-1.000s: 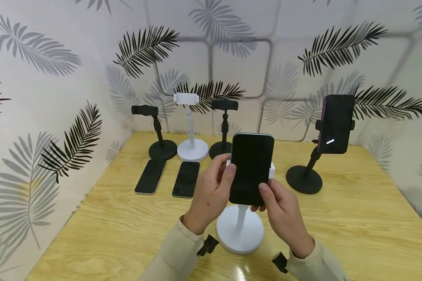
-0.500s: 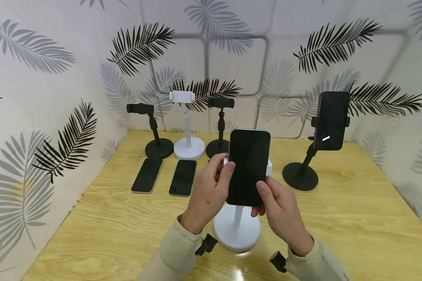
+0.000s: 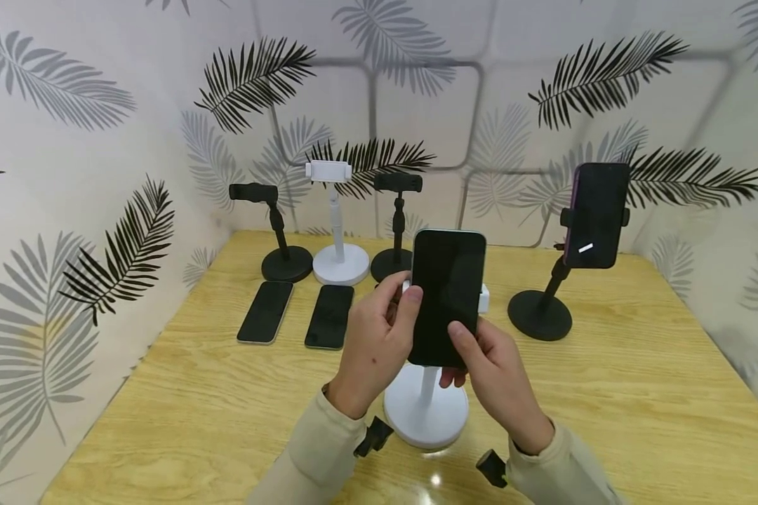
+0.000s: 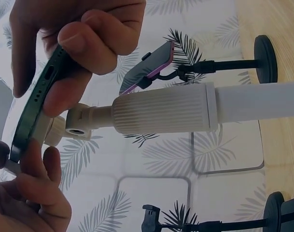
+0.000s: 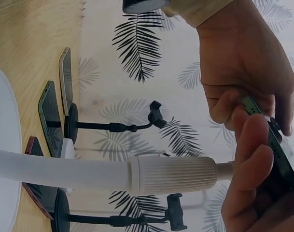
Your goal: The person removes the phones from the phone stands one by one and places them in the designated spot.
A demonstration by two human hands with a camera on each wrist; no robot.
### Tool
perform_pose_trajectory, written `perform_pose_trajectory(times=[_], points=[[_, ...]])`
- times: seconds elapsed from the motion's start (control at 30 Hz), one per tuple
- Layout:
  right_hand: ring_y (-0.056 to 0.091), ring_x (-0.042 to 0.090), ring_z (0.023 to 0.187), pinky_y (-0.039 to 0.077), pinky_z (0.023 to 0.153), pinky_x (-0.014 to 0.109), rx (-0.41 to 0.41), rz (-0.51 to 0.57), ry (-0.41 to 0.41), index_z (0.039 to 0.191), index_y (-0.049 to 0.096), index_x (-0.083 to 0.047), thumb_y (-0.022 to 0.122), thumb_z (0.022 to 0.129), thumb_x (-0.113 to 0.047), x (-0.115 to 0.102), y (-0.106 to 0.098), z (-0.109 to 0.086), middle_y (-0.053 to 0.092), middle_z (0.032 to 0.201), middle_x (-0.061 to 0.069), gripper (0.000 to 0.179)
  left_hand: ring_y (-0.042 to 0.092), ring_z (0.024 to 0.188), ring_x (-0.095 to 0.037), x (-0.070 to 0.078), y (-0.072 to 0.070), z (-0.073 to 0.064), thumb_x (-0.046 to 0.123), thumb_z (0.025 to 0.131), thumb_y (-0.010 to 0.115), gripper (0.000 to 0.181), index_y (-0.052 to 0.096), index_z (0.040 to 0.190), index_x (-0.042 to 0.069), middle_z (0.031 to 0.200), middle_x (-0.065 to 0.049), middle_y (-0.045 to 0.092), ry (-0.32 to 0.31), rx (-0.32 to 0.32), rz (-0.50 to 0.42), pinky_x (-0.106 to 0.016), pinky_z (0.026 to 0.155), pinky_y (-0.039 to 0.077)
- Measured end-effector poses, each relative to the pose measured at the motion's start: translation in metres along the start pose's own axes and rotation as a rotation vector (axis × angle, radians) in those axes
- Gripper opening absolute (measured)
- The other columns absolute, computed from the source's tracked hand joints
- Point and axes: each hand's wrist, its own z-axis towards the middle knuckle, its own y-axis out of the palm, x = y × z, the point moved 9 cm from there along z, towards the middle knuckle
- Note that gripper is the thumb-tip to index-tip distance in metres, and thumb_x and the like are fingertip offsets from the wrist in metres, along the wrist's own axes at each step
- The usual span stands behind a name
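Note:
A dark-screened smartphone (image 3: 448,294) with a greenish edge stands upright against the clamp of a white phone stand (image 3: 426,410). One white clamp end (image 3: 483,299) shows at the phone's right edge. My left hand (image 3: 375,337) grips the phone's left side, thumb on the front edge and fingers around the other clamp end. Lower down, my right hand (image 3: 502,375) holds the bottom right corner, with the thumb on the screen and fingers behind. From below, in the left wrist view, both hands pinch the phone (image 4: 38,99) above the stand's ribbed collar (image 4: 161,108). The phone hides most of the clamp.
At the back stand a black stand (image 3: 284,263), a white stand (image 3: 341,263) and another black stand (image 3: 391,263). Two phones lie flat before them, a silver-edged phone (image 3: 265,312) and a dark phone (image 3: 330,315); a red-edged phone (image 5: 38,193) lies nearby. Rightward, a black stand (image 3: 540,315) carries a purple-edged phone (image 3: 596,214).
My right hand has shifted slightly left, its thumb now further onto the screen. The left hand keeps its grip, and the phone stays at the stand. The head view has moved slightly.

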Motion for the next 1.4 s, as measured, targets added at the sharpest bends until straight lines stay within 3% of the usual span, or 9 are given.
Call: perform_pose_trajectory(times=[0.33,0.57,0.83,0.97,1.4], points=[[0.066,0.017,0.054,0.053,0.053,0.030,0.009,0.007,0.060,0.112,0.060,0.006,0.047,0.106,-0.022,0.003,0.003,0.002,0.068,0.072,-0.008,0.031,0.041,0.054,-0.011,-0.002,0.002,-0.001,0.024,0.105,0.050,0.032,0.060,0.128,0.004,0.064,-0.005,0.044,0.014,-0.009,-0.068,-0.020,0.051,0.033],[0.071,0.019,0.060,0.056,0.055,0.033,-0.015,0.044,0.080,0.122,0.059,0.004,0.045,0.107,-0.026,0.000,0.006,0.007,0.073,0.082,-0.010,0.036,0.043,0.058,-0.011,0.003,0.000,0.000,0.023,0.105,0.050,0.033,0.059,0.128,0.002,0.066,-0.008,0.048,0.042,0.026,-0.062,-0.020,0.052,0.035],[0.069,0.013,0.056,0.055,0.054,0.029,0.009,0.132,0.053,0.122,0.056,0.008,0.043,0.107,-0.023,-0.003,0.008,0.005,0.072,0.080,-0.009,0.037,0.039,0.055,-0.009,0.006,0.000,0.001,0.020,0.105,0.048,0.033,0.057,0.131,0.002,0.064,-0.007,0.045,0.084,0.057,-0.097,-0.020,0.052,0.033],[0.067,0.012,0.054,0.055,0.052,0.028,0.030,0.167,0.027,0.119,0.056,0.009,0.044,0.107,-0.021,-0.004,0.010,0.003,0.071,0.079,-0.007,0.035,0.043,0.060,-0.010,0.007,0.001,0.000,0.021,0.106,0.046,0.033,0.056,0.132,0.003,0.067,-0.007,0.048,0.103,0.054,-0.109,-0.022,0.056,0.039],[0.064,0.012,0.051,0.054,0.048,0.028,0.149,0.224,-0.015,0.112,0.062,-0.008,0.041,0.107,-0.021,-0.007,0.012,-0.004,0.069,0.084,-0.004,0.025,0.038,0.058,-0.008,0.012,0.000,-0.003,0.016,0.106,0.046,0.034,0.055,0.134,0.000,0.066,-0.008,0.043,0.160,0.081,-0.137,-0.022,0.055,0.037]])
